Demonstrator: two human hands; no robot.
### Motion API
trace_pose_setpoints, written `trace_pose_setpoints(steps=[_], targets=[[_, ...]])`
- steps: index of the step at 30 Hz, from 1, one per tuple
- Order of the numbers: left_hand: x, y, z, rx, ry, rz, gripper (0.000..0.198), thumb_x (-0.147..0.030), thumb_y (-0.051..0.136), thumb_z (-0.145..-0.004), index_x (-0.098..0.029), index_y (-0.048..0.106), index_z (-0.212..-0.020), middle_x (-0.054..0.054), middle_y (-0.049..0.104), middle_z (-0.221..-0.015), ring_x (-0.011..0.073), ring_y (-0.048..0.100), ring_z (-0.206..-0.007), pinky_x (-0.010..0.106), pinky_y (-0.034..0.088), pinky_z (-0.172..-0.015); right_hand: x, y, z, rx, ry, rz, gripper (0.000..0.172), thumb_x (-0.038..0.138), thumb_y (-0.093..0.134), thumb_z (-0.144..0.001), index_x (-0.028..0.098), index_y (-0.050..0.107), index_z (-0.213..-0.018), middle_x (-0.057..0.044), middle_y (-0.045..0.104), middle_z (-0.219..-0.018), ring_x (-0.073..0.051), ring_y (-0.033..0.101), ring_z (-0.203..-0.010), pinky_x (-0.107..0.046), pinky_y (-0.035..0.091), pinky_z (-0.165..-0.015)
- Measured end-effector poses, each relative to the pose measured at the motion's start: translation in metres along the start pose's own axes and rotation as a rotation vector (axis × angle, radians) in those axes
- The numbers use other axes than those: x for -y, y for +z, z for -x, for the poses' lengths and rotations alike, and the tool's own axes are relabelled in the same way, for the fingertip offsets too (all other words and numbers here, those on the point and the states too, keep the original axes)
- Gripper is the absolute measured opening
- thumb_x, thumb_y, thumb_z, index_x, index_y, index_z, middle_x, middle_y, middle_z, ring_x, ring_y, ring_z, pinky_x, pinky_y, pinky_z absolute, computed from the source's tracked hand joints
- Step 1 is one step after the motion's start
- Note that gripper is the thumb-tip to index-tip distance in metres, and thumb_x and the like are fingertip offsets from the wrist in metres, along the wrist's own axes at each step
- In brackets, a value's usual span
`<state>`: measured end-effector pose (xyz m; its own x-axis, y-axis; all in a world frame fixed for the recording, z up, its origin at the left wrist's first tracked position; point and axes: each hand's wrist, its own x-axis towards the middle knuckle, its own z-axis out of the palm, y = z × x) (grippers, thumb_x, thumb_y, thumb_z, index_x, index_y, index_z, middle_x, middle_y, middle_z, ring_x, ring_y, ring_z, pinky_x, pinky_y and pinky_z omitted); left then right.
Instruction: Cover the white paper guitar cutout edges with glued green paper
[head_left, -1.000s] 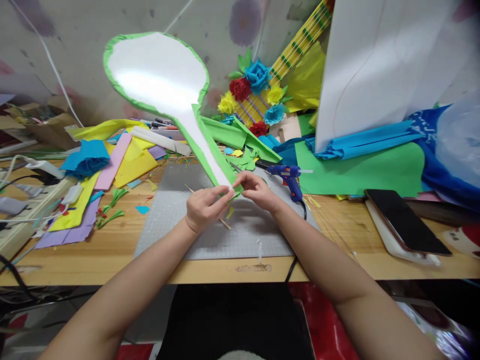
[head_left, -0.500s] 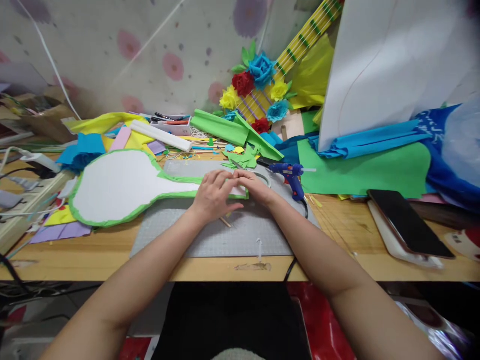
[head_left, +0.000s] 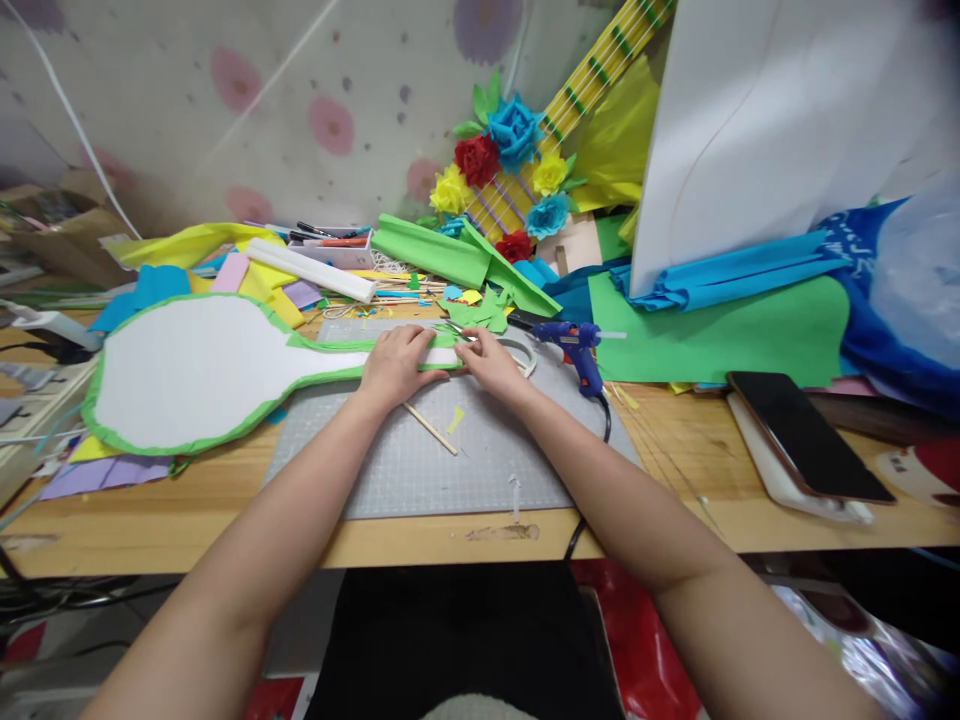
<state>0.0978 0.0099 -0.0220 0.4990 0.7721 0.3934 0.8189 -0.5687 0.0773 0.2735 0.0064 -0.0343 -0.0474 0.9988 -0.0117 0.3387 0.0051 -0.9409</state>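
Note:
A white paddle-shaped board with green paper folded round its rim lies across the left of the desk, its narrow neck reaching onto the grey cutting mat. My left hand grips the neck near its end, thumb along the front edge. At the tip of the neck, my right hand has its fingers pinched on the green-edged end; the fingertips' exact hold is partly hidden. Scissors with pale handles lie just behind my right hand, partly covered by it. A thin wooden stick and a yellow paper scrap rest on the mat.
A blue glue gun stands right of the mat, its cord running down. Green paper and a phone lie further right. Behind are paper scraps, a pen tray and a flower-decorated yellow paper guitar. A power strip sits left.
The board has slid left and both hands have moved left with it, uncovering more of the wooden stick. The view has also shifted slightly.

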Motion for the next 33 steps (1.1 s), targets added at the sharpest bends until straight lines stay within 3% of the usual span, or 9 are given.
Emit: trace_pose_setpoints(steps=[5, 9, 14, 18, 20, 24, 27, 30, 33], targets=[[0.003, 0.001, -0.010, 0.057, -0.002, 0.004, 0.053, -0.050, 0.063, -0.073, -0.018, 0.052, -0.114, 0.012, 0.056, -0.112, 0.0278, 0.049, -0.108, 0.039, 0.038, -0.091, 0.017, 0.003, -0.012, 0.009, 0.083, 0.313, 0.022, 0.021, 0.051, -0.082, 0.018, 0.052, -0.103, -0.004, 0.066, -0.085, -0.011, 0.056, -0.050, -0.029, 0.046, -0.067], [0.003, 0.002, -0.019, 0.099, -0.084, 0.000, 0.052, -0.044, 0.066, -0.071, -0.014, 0.053, -0.111, 0.014, 0.055, -0.112, 0.0285, 0.049, -0.106, 0.039, 0.039, -0.091, 0.024, 0.005, -0.020, -0.043, 0.044, 0.457, 0.024, 0.016, 0.049, -0.080, 0.018, 0.054, -0.104, -0.004, 0.066, -0.078, -0.015, 0.057, -0.057, -0.030, 0.045, -0.070], [0.003, 0.006, -0.018, 0.104, -0.134, 0.018, 0.049, -0.041, 0.066, -0.072, -0.016, 0.055, -0.113, 0.012, 0.055, -0.111, 0.0274, 0.049, -0.106, 0.039, 0.040, -0.090, 0.011, 0.009, -0.018, -0.080, -0.095, 0.316, 0.030, 0.011, 0.048, -0.078, 0.020, 0.050, -0.106, 0.001, 0.062, -0.075, -0.013, 0.057, -0.061, -0.027, 0.046, -0.067], [0.003, 0.009, -0.017, 0.101, -0.165, 0.037, 0.057, -0.050, 0.064, -0.072, -0.017, 0.055, -0.117, 0.012, 0.054, -0.112, 0.0280, 0.049, -0.107, 0.040, 0.039, -0.091, 0.006, 0.001, -0.023, -0.050, -0.021, 0.055, 0.027, 0.009, 0.046, -0.077, 0.021, 0.049, -0.101, 0.004, 0.060, -0.071, -0.009, 0.055, -0.055, -0.022, 0.045, -0.057], [0.003, 0.010, -0.017, 0.094, -0.179, 0.039, 0.059, -0.054, 0.063, -0.071, -0.017, 0.056, -0.117, 0.012, 0.054, -0.111, 0.0283, 0.049, -0.106, 0.040, 0.039, -0.091, 0.011, -0.007, -0.025, -0.056, -0.006, 0.078, 0.020, 0.010, 0.045, -0.077, 0.019, 0.052, -0.094, 0.003, 0.059, -0.070, -0.008, 0.053, -0.053, -0.022, 0.043, -0.056], [0.004, 0.013, -0.018, 0.031, -0.183, 0.020, 0.056, -0.053, 0.063, -0.072, -0.019, 0.056, -0.117, 0.012, 0.053, -0.112, 0.0286, 0.047, -0.106, 0.040, 0.037, -0.092, 0.031, -0.033, -0.011, -0.077, -0.129, 0.320, 0.010, 0.014, 0.050, -0.077, 0.017, 0.058, -0.081, 0.002, 0.058, -0.067, -0.010, 0.049, -0.057, -0.024, 0.038, -0.058], [0.006, 0.014, -0.016, 0.003, -0.195, 0.028, 0.054, -0.052, 0.063, -0.073, -0.021, 0.056, -0.116, 0.011, 0.052, -0.112, 0.0282, 0.046, -0.105, 0.040, 0.037, -0.092, 0.041, -0.068, 0.020, 0.143, -0.164, 0.327, 0.010, 0.027, 0.057, -0.075, 0.018, 0.060, -0.074, 0.002, 0.056, -0.062, -0.009, 0.047, -0.053, -0.023, 0.034, -0.051], [0.007, 0.015, -0.014, 0.002, -0.199, 0.034, 0.053, -0.052, 0.062, -0.073, -0.021, 0.056, -0.116, 0.011, 0.053, -0.112, 0.0278, 0.047, -0.104, 0.040, 0.037, -0.091, 0.036, -0.116, 0.053, 0.470, 0.027, 0.389, 0.026, 0.044, 0.063, -0.072, 0.018, 0.061, -0.067, 0.002, 0.052, -0.052, -0.009, 0.043, -0.043, -0.024, 0.031, -0.044], [0.007, 0.013, -0.013, 0.006, -0.185, 0.025, 0.054, -0.053, 0.063, -0.073, -0.020, 0.056, -0.116, 0.011, 0.054, -0.112, 0.0274, 0.048, -0.104, 0.039, 0.037, -0.092, 0.019, -0.160, 0.070, 0.461, 0.227, 0.602, 0.042, 0.056, 0.056, -0.074, 0.019, 0.057, -0.055, 0.000, 0.048, -0.046, -0.008, 0.037, -0.039, -0.026, 0.027, -0.040]])
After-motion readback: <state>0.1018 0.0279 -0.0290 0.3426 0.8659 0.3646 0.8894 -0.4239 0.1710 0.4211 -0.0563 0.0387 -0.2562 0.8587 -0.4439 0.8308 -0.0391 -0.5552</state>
